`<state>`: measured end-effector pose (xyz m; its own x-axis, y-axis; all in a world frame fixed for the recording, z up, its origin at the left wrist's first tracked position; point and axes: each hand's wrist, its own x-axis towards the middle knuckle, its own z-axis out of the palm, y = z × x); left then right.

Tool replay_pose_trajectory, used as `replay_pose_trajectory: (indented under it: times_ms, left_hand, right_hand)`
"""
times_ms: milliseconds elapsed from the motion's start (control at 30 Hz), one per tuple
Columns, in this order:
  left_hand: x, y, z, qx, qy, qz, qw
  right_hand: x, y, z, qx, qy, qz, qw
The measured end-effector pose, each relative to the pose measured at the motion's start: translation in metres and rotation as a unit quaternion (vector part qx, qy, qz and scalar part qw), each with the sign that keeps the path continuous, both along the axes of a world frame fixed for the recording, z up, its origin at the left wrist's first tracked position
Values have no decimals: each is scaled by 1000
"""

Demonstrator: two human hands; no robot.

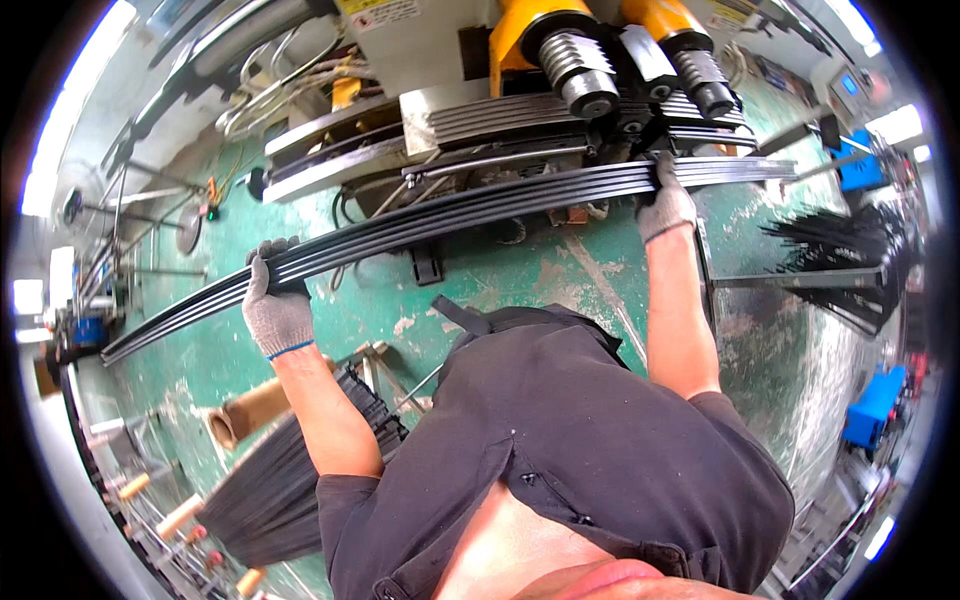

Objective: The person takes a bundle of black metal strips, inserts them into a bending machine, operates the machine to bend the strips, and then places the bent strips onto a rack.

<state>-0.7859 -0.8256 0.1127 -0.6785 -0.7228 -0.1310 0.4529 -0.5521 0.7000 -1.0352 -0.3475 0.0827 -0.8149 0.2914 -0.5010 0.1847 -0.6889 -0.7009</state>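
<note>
A flat bundle of long, thin dark bars [470,207] stretches across in front of me, several side by side, bending down at its left end in this view. My left hand [277,305], in a grey knit glove with a blue cuff edge, is closed round the bundle toward its left end, thumb on the near side. My right hand [670,205], gloved too, grips the same bundle right of the middle, close to the machine. Just beyond the bars lies the machine's bed [510,120], where more long bars lie in a row beneath ribbed metal rollers [575,75].
Yellow housings [520,30] carry the rollers. At right, a rack arm [800,279] stands beside a pile of dark bars [840,255]. Behind my left arm are another stack of dark strips [285,470] and a cardboard tube [245,412]. The floor [390,320] is worn green.
</note>
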Motion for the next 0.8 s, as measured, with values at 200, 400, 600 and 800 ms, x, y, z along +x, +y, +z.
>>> replay_pose_trajectory:
  times_ms: [200,400,600,800]
  left_hand:
    - [-87,-12,-21,42,-9,-64,997]
    - [-165,43,-50,-128,-83,-126,980]
    - [-212,83,-55,-285,-138,-166,934]
    - [-193,18,-59,169,0,-118,979]
  right_hand:
    - [-39,-34,24,59,57,41,996]
    - [-58,-32,24,114,97,85,985]
    - [-85,-15,-23,524,52,4,850]
    - [-86,-23,-23,420,40,-61,905]
